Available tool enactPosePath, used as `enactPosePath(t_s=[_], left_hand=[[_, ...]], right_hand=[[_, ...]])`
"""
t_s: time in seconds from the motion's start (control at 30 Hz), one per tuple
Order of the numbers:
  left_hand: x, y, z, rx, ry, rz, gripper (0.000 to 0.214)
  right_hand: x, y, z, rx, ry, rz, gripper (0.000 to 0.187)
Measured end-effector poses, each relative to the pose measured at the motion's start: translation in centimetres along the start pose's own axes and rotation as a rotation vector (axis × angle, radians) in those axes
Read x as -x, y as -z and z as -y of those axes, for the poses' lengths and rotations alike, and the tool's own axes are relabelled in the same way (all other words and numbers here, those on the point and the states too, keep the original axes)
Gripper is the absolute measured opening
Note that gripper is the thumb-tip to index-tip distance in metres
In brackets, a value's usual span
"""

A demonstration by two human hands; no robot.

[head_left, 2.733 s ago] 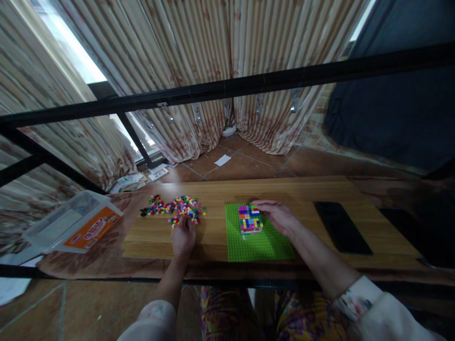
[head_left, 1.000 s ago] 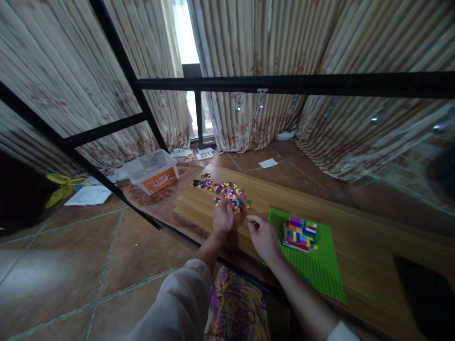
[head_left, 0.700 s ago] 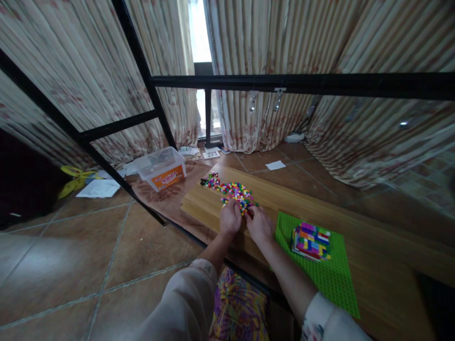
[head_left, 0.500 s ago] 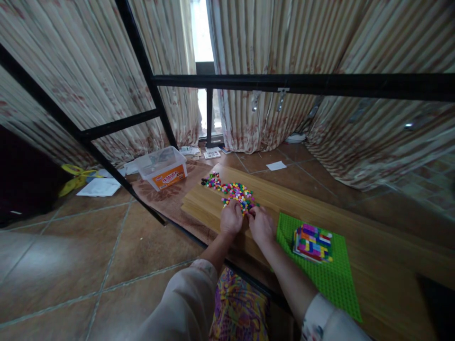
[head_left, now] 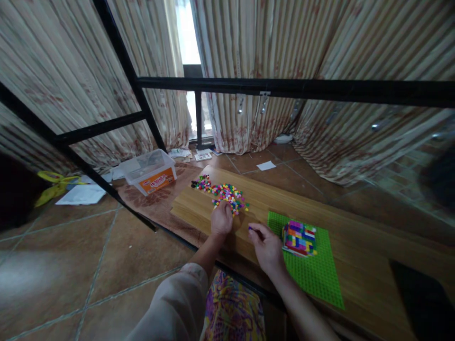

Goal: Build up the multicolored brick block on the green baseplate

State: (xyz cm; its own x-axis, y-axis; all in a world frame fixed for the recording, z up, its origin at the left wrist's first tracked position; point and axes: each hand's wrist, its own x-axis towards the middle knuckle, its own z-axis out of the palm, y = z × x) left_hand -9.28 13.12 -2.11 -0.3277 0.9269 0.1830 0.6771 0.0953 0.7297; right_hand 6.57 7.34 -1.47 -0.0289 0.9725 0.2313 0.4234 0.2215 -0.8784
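Observation:
My left hand (head_left: 222,219) rests at the near edge of a pile of small coloured toy bricks (head_left: 227,190). Its fingers are curled down into the pile, and their tips are hidden. Over the wood to the right, my right hand (head_left: 267,246) pinches a small dark purple toy brick (head_left: 250,228) between thumb and forefinger. Beyond that hand lies a green studded baseplate (head_left: 320,274). A block built from many-coloured bricks (head_left: 300,237) stands on its far part, with purple, orange, blue and white showing on top.
The low wooden table (head_left: 256,187) stands on a brown mat (head_left: 185,175). A clear plastic box (head_left: 151,170) with an orange label sits to its left. Black metal bars (head_left: 227,85) cross in front of curtains. A dark flat object (head_left: 419,298) lies at the table's right.
My right hand has drawn away from the pile toward the baseplate, with a small purple brick in its fingertips. My left hand stays at the pile. The view has shifted slightly right.

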Motion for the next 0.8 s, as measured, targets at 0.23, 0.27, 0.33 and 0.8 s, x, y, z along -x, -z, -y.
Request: enactPosePath(t_s=[0.23,0.27,0.33,0.8], left_hand=[[-0.1,0.0,0.1,0.015,-0.004,-0.028,0.024],[-0.1,0.0,0.1,0.017,-0.005,-0.032,0.024],[0.0,0.0,0.1,0.018,-0.013,-0.038,0.023],[6.3,1.8,-3.7,0.342,-0.184,0.056,0.027]], right_hand=[[1.7,3.2,2.9,-0.810,-0.377,-0.114,0.031],[1.8,3.7,3.3,-0.884,-0.397,-0.116,0.030],[1.8,4.5,4.1,-0.980,-0.414,-0.117,0.029],[4.3,7.9,3.5,-0.756,-0.422,-0.269,0.035]])
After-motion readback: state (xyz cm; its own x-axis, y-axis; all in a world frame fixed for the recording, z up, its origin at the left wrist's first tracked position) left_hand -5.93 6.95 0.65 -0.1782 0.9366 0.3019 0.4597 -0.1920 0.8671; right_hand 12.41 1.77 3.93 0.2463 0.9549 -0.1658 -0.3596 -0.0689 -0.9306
